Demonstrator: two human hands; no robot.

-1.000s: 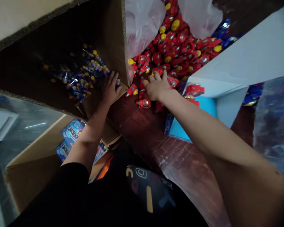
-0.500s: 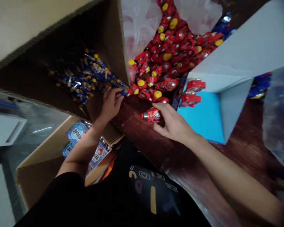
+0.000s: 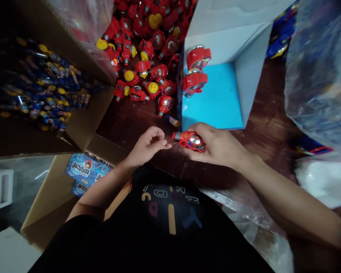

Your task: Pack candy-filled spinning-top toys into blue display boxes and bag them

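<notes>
My right hand (image 3: 220, 146) grips a red toy (image 3: 190, 139) with a silver round face, just above the dark wooden table (image 3: 125, 123). My left hand (image 3: 147, 144) is pinched shut right beside the toy's left end; whatever it pinches is too small to make out. Behind the hands lies a heap of red and yellow toys (image 3: 147, 57). Two more red toys (image 3: 197, 70) stand on the edge of a white box with a blue floor (image 3: 213, 98).
A cardboard box (image 3: 39, 83) at the left holds several small blue and yellow pieces. A lower carton (image 3: 53, 189) contains blue printed packs (image 3: 82, 168). Clear plastic bags (image 3: 318, 68) lie at the right. A small blue and yellow piece (image 3: 172, 121) lies by the blue box.
Both hands drew back from the piles toward my body. My right hand picked up a red toy and brought it near; my left hand left the cardboard box and closed in a pinch beside it.
</notes>
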